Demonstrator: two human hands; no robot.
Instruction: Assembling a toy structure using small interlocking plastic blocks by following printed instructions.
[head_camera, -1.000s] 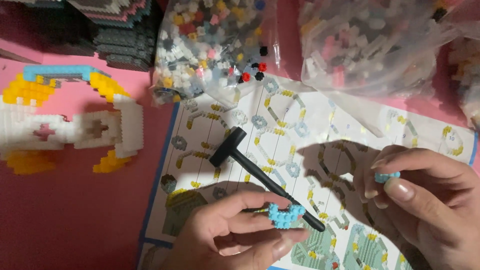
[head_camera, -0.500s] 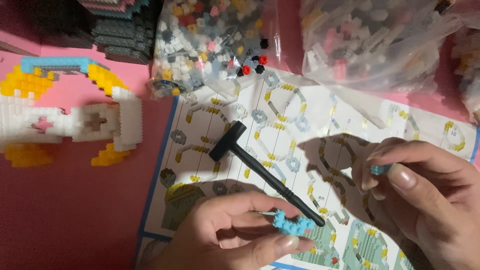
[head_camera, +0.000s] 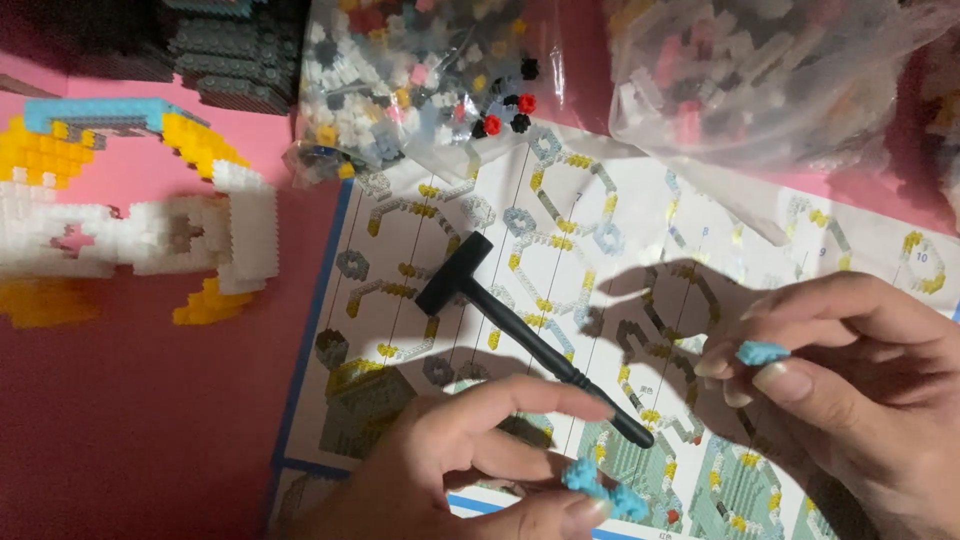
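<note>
My left hand pinches a small blue brick cluster just below the black hammer; my right hand nips one blue brick beside it — light, rigid, probably fiddly, best gripped by the edges.

My left hand pinches a blue brick cluster at its fingertips; my right hand pinches one blue brick; a hammer lies just beyond the left fingers.

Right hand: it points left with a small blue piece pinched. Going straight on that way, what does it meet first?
Probably the black hammer. The right hand points left and holds the blue piece above the instruction sheet; the hammer's handle lies across that line. Height above the sheet is unclear.
</note>
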